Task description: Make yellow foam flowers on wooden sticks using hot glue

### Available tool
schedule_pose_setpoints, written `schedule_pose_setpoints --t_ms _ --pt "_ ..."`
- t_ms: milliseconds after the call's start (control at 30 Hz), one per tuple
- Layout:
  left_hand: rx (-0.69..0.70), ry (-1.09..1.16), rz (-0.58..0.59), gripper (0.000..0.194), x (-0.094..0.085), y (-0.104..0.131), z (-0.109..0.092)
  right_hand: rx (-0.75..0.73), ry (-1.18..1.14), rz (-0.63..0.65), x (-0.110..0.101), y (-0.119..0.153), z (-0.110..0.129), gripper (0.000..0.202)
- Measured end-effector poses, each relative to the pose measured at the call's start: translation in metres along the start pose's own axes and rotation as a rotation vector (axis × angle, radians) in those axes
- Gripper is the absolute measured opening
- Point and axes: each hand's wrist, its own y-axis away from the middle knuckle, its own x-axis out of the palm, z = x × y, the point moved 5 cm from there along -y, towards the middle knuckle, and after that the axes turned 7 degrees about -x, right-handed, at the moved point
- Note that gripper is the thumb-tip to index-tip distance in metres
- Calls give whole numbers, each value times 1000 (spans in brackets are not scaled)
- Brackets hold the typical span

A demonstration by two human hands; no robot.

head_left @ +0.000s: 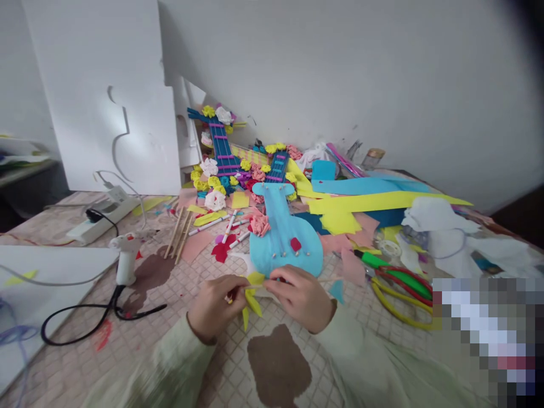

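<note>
- Pale grey walls (340,68) rise behind a cluttered table (232,362) with a grid-patterned cover, torn through to brown in patches; a tall white board (93,68) leans at the far left.
- Near the middle of the table I have the left hand (217,306) with its fingers pinched on yellow paper petals (254,305), which fan out and hang below the fingertips.
- My right hand (301,297) meets it from the right, fingertips drawn together beside the same petals; I cannot tell exactly what they grip.
- Just beyond both hands lies a light-blue guitar-shaped cutout (304,238), neck pointing far, with a red paper piece (296,244) on its body and a pink paper flower (259,225) at its left edge.
- To the left I see a white glue gun (126,260) standing with its black cord looped near, wooden sticks (178,235) and a power strip (102,214) farther off.
- Behind the cutout, paper flowers crowd around a dark-blue guitar neck (223,147).
- On the right, a long yellow paper strip (382,203) lies beyond yellow-and-red-handled tools (395,323) and crumpled white paper (437,218).
</note>
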Motion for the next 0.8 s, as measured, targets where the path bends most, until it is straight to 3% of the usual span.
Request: schedule_pose_setpoints --t_ms 300,600,800 --pt "56 13 -58 12 -5 -2 -4 18 17 39 2 -1 -3 23" --pt "73 -4 20 15 -2 -3 6 94 81 97 -3 -1 0 26" --pt "-37 117 140 18 4 -3 10 106 108 93 -9 1 6 30"
